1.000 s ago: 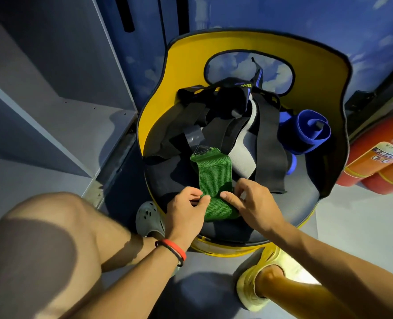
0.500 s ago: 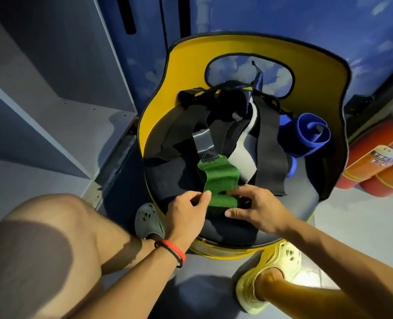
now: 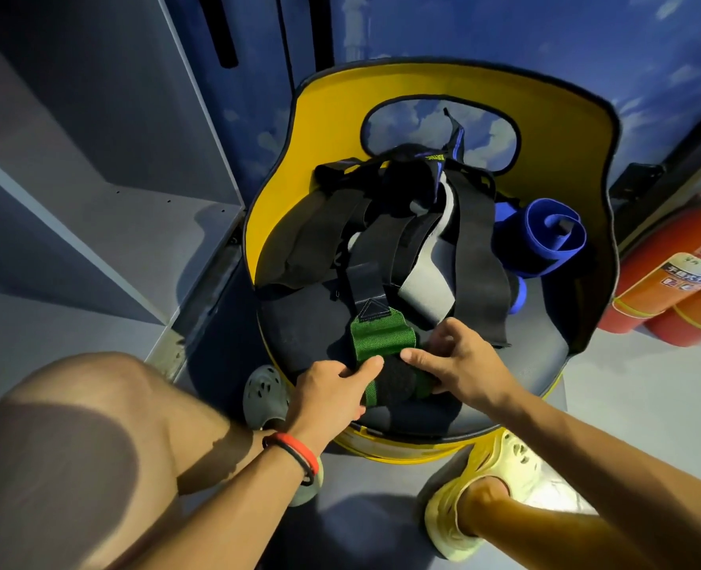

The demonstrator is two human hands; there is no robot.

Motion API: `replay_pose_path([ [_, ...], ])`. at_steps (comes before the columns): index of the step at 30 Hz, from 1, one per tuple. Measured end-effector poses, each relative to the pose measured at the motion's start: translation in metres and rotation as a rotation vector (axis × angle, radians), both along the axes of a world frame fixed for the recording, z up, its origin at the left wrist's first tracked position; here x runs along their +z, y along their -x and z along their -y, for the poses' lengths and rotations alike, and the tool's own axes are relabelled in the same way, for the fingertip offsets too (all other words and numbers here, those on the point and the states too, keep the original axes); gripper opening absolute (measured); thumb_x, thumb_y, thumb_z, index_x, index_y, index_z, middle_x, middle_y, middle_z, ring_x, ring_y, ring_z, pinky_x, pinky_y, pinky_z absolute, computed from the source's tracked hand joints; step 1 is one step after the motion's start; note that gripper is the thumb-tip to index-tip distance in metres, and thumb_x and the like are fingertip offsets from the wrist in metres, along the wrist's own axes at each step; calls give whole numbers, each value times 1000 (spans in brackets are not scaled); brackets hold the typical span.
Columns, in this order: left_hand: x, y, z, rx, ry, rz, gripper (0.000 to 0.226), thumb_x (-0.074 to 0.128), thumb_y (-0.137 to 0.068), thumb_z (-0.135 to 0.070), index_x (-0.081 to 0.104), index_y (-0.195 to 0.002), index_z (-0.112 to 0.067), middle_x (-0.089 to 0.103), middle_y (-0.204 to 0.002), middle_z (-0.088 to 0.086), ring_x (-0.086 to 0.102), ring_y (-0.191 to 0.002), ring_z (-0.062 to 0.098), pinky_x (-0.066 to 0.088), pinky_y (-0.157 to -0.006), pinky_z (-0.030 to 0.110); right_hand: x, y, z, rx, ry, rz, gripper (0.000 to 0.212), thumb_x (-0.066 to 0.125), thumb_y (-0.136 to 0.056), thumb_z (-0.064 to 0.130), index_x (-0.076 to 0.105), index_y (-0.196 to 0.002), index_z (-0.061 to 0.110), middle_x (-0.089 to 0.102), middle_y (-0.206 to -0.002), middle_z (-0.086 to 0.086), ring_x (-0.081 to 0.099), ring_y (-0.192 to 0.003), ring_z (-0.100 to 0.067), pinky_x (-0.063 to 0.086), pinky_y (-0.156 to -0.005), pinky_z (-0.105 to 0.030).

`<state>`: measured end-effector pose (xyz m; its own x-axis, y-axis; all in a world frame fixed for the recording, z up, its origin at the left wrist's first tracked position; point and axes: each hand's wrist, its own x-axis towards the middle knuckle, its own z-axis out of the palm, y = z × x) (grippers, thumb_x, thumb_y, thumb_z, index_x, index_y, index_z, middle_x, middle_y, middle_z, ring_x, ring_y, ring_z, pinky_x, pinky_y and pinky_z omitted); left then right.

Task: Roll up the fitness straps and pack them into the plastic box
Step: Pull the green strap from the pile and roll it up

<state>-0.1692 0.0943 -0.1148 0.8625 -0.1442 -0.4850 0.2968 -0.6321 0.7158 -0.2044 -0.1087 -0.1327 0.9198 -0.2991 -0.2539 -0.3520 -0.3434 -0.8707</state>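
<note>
A green strap [image 3: 381, 335] with a black tail lies on the dark seat of a yellow chair [image 3: 443, 82]. Its near end is wound into a roll with a black core. My left hand [image 3: 332, 390] grips the roll's left side, thumb on top. My right hand [image 3: 460, 364] pinches its right side with curled fingers. Behind lies a heap of black and grey straps [image 3: 423, 240]. A rolled blue strap [image 3: 550, 236] rests at the seat's right. No plastic box is in view.
Grey open shelves [image 3: 94, 224] stand to the left. Two red fire extinguishers [image 3: 669, 290] lie on the floor at the right. My bare knee [image 3: 73, 446] is at lower left, and a yellow shoe [image 3: 484, 508] below the chair.
The flat green part has grown shorter as both hands roll it away from me. A roll with a black core has formed between my hands.
</note>
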Motion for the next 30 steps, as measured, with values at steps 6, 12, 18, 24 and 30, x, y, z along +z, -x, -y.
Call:
replay_pose_path([
  [6, 4, -8, 3, 22, -92, -11, 60, 55, -89, -70, 60, -72, -13, 72, -66, 4, 71, -52, 11, 57, -63, 33, -7, 13, 8, 541, 611, 419, 52, 77, -84, 51, 55, -121, 22, 48, -120, 2, 53, -101, -18, 53, -78, -34],
  [12, -4, -20, 3, -26, -37, 44, 65, 66, -70, -79, 55, -65, -15, 61, -60, -2, 69, -75, 28, 57, -72, 44, -16, 18, 18, 626, 791, 481, 66, 82, -79, 24, 45, -133, 20, 48, -139, 1, 56, -113, -29, 56, -88, -42],
  [18, -5, -41, 4, 126, 90, -67, 55, 62, -85, -69, 74, -82, -15, 74, -90, -1, 66, -89, 19, 58, -87, 40, -7, 12, 20, 699, 776, 445, 70, 81, -78, 25, 47, -139, 22, 54, -135, 1, 59, -112, -28, 56, -88, -41],
  [24, -18, -67, 11, 263, 205, -54, 24, 82, -80, -39, 70, -67, -23, 69, -76, -1, 67, -80, 23, 60, -88, 41, -2, 7, 18, 805, 711, 386, 66, 76, -83, 27, 47, -142, 24, 55, -135, 0, 57, -116, -27, 54, -89, -42],
  [30, -15, -93, 23, 374, 591, -136, 5, 66, -95, -4, 68, -92, -8, 71, -97, 17, 70, -76, 17, 58, -60, 21, -2, 0, 22, 802, 668, 321, 70, 77, -82, 29, 47, -145, 27, 54, -139, 4, 57, -123, -24, 53, -95, -43],
])
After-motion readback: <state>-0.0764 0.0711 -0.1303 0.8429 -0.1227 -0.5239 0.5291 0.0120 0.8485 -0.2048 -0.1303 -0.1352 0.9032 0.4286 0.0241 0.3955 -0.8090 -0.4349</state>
